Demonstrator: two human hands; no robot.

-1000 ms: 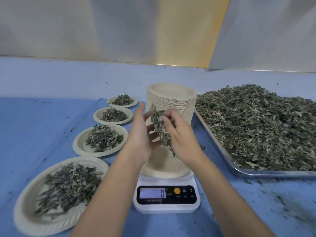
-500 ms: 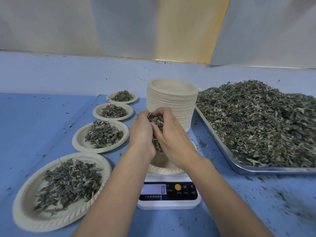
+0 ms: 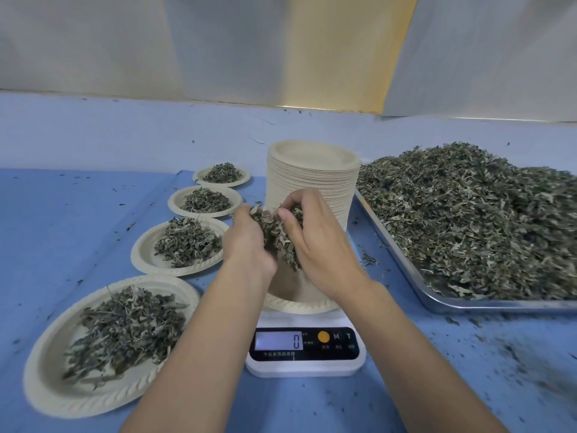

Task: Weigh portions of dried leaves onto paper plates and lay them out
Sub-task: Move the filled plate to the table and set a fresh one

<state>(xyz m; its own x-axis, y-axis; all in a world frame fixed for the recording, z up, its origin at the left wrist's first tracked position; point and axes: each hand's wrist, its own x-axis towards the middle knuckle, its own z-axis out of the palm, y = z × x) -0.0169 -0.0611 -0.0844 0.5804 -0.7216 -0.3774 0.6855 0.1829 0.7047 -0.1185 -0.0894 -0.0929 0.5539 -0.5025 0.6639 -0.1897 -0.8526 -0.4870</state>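
Observation:
A clump of dried leaves (image 3: 276, 234) is cupped between my left hand (image 3: 246, 242) and my right hand (image 3: 321, 245), both curled round it. They hover just above a paper plate (image 3: 299, 303) that sits on a white digital scale (image 3: 306, 351); its display reads 0. The plate's middle is hidden behind my hands. A big heap of dried leaves (image 3: 474, 220) fills a metal tray (image 3: 443, 300) on the right.
Several filled paper plates run in a line on the left, the nearest (image 3: 46, 370) at the front and the farthest (image 3: 221, 176) at the back. A tall stack of paper plates (image 3: 312, 176) stands behind the scale. Leaf crumbs dot the blue table (image 3: 78, 220).
Both hands have dropped lower toward the plate on the scale and closed in round the clump of leaves. The scale still reads 0.

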